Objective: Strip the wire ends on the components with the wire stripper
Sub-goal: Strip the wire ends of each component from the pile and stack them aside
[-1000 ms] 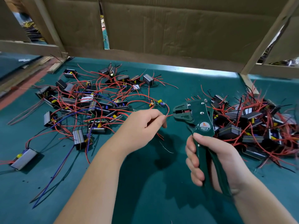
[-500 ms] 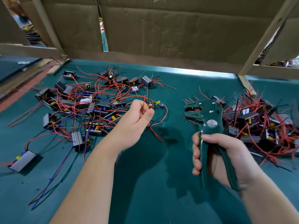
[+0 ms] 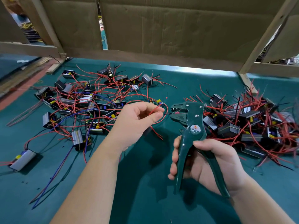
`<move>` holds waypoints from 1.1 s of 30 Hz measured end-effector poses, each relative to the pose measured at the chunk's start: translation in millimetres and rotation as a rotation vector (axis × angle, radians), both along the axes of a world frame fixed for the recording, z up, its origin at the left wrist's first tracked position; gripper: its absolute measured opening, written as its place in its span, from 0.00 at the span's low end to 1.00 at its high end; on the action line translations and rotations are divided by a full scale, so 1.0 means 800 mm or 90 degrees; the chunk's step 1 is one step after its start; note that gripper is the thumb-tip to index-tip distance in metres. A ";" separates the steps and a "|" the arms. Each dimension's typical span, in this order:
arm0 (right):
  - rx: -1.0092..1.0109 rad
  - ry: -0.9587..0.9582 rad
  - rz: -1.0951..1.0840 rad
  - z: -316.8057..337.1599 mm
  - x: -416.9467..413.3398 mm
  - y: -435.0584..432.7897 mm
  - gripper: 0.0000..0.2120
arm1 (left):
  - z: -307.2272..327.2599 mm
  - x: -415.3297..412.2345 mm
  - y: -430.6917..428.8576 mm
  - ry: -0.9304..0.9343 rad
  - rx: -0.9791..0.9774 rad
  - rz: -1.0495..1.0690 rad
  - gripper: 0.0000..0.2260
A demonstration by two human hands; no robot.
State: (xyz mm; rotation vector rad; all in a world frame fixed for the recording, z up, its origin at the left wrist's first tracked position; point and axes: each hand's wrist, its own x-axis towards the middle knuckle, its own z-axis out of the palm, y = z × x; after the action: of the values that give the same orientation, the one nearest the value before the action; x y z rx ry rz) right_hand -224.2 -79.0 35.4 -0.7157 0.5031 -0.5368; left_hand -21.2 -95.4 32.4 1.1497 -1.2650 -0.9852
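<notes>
A red wire [image 3: 153,110] is pinched near its tip by the left hand [image 3: 137,120] — likely for stiffness — and aimed toward three o'clock into the wire stripper [image 3: 192,122] gripped by the right hand [image 3: 208,162].

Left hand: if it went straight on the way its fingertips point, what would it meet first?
Most likely the wire stripper head, held by the right hand. The left hand points toward its jaws, with the pinched wire end reaching them. Depth is unclear from one view.
</notes>
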 end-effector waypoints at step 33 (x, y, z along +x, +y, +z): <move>-0.072 0.061 0.026 0.003 0.001 0.003 0.18 | 0.008 0.007 0.003 -0.154 -0.075 -0.004 0.11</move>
State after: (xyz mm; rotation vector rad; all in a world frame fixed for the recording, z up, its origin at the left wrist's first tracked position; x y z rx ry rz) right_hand -223.4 -76.3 37.5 -0.8618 0.5498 -0.4969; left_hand -16.0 -92.7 38.8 1.1987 -1.5003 -0.7811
